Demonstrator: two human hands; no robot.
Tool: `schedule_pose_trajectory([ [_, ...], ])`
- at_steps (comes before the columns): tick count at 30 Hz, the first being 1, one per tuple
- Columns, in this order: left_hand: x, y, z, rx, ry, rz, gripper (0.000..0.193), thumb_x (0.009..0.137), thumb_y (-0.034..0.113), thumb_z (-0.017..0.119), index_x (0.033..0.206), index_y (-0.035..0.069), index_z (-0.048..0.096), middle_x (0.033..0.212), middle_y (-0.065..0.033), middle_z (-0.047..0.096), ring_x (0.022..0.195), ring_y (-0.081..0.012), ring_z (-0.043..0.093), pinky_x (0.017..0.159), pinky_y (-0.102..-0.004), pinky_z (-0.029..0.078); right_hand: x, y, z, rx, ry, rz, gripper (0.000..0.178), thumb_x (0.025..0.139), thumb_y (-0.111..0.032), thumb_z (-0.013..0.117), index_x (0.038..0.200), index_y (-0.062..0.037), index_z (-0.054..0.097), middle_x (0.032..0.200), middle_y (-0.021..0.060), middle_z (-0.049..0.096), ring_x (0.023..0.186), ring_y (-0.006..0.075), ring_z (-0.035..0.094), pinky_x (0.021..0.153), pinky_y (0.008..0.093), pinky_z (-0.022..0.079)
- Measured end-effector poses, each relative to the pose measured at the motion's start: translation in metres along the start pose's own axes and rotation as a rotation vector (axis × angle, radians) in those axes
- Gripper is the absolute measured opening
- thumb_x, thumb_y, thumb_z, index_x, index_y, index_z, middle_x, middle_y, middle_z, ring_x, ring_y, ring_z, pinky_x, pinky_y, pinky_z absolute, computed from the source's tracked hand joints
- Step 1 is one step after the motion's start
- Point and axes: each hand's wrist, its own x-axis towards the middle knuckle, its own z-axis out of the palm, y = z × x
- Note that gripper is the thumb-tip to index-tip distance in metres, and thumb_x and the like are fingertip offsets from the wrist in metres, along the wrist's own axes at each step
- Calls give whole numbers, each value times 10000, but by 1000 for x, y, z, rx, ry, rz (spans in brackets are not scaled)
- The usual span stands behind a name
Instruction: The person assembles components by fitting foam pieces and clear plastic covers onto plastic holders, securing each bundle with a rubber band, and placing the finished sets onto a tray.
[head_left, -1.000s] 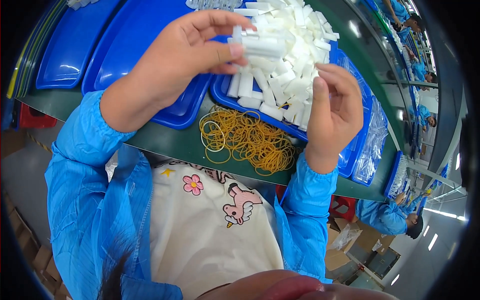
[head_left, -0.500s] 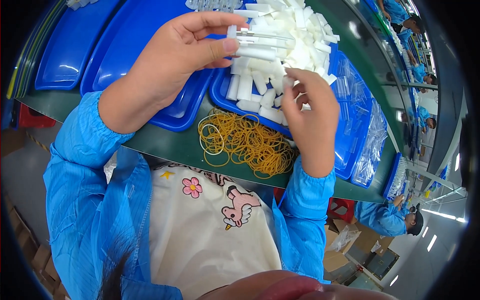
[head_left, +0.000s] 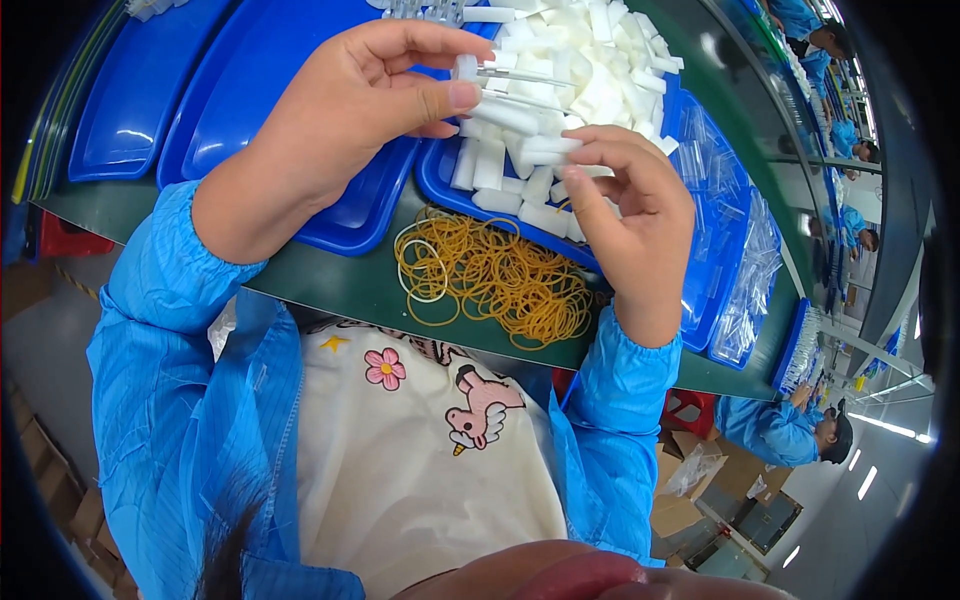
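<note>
A slim plastic fitting with a pale end block and thin metallic prongs was located above the near part of a white foam heap, its prongs pointing right. The left hand gripped its end block between thumb and fingers; a white foam tube lay alongside the prongs, on their near side. The right hand pinched a small white foam piece between thumb and fingertips, just beside the free end of that tube; whether the two touched could not be determined. Below both hands, the foam heap filled a blue tray and rose above its rim. Directly in front of this tray, a tangle of amber rubber bands rested on the green desk, with one white band at its left side. A large blue tray stood to the left of the foam tray, and a narrower blue tray beyond it. To the right, clear plastic pieces lay in a blue tray. Farther right, a co-worker in a blue garment and dark cap was noted near a red stool.
</note>
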Motion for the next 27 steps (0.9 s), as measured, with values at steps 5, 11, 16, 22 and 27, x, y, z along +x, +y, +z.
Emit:
schedule_pose_trajectory([
  [5, 0, 0, 3, 17, -10, -35, 333, 880, 76, 644, 1209, 56, 598, 1214, -75, 620, 1007, -135, 628, 808, -271, 552, 0, 3, 1, 94, -4, 75, 134, 791, 76, 680, 919, 45, 659, 1049, 123, 627, 833, 148, 641, 672, 236, 558],
  [11, 1, 0, 2, -5, 41, 9, 336, 874, 61, 643, 1207, 58, 599, 1201, -81, 624, 1003, -144, 635, 816, -283, 557, 1, 0, -11, 178, 216, 78, 143, 797, 106, 671, 934, 68, 657, 1065, 139, 612, 879, 164, 638, 710, 251, 570],
  [16, -1, 3, 5, -1, 33, -38, 328, 865, 50, 640, 1191, 53, 603, 1164, -82, 635, 999, -154, 643, 812, -278, 560, 0, -1, -12, 252, 251, 101, 173, 789, 106, 687, 954, 59, 658, 1073, 137, 615, 900, 158, 639, 751, 249, 559],
  [22, -1, 1, 3, -40, 3, -22, 313, 858, 51, 645, 1168, 46, 601, 1164, -97, 634, 988, -162, 650, 809, -275, 562, -1, -4, -21, 191, 237, 61, 191, 781, 115, 687, 962, 60, 655, 1082, 134, 614, 912, 160, 643, 795, 248, 543],
  [27, -2, 3, 5, -15, -18, -47, 313, 852, 49, 654, 1159, 41, 596, 1172, -104, 633, 974, -161, 655, 816, -288, 565, -2, -3, -20, 218, 187, 89, 211, 771, 121, 690, 970, 60, 654, 1097, 136, 608, 922, 163, 642, 811, 263, 543],
])
